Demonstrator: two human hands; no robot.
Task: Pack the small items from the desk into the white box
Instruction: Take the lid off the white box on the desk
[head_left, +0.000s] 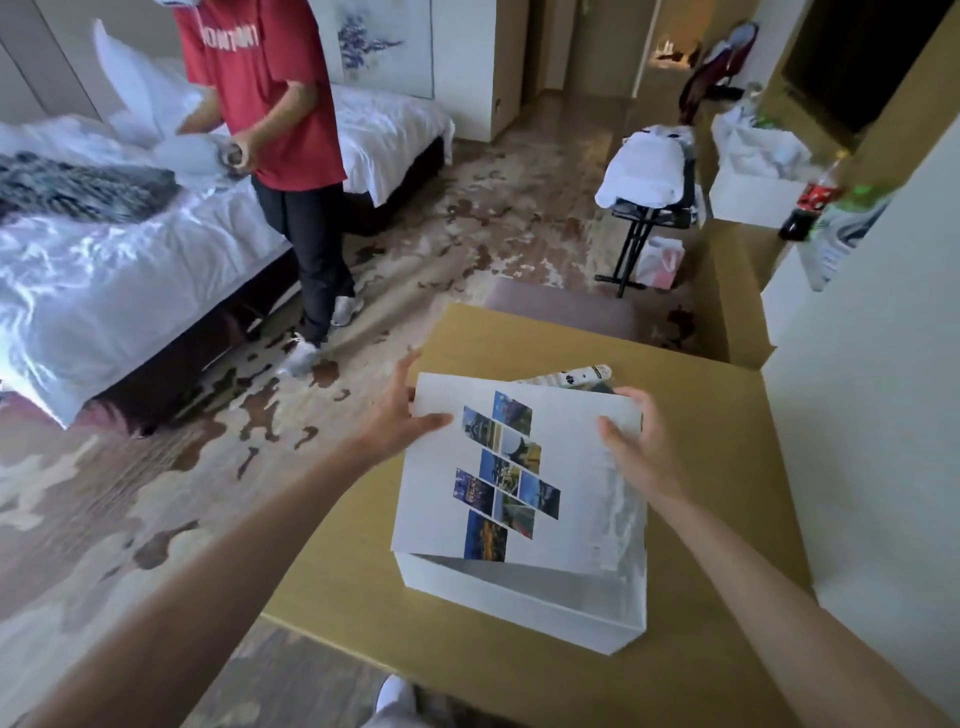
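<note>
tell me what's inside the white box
The lid, held by left hand and right hand, covers most of the white box. Only a white patterned item shows at the far edge; the rest is hidden.

The tan desk (493, 338) is carrying the white box (519, 597), which is sitting flat on the wood close to the near edge, its picture-printed lid (498, 467) tilting up over it and bare surface showing on every side. Beyond the white box and to its right, a further tan counter (743, 244) is holding an upright dark cola bottle (810, 202), with an open white carton (748, 197) standing just beside that bottle.
</note>
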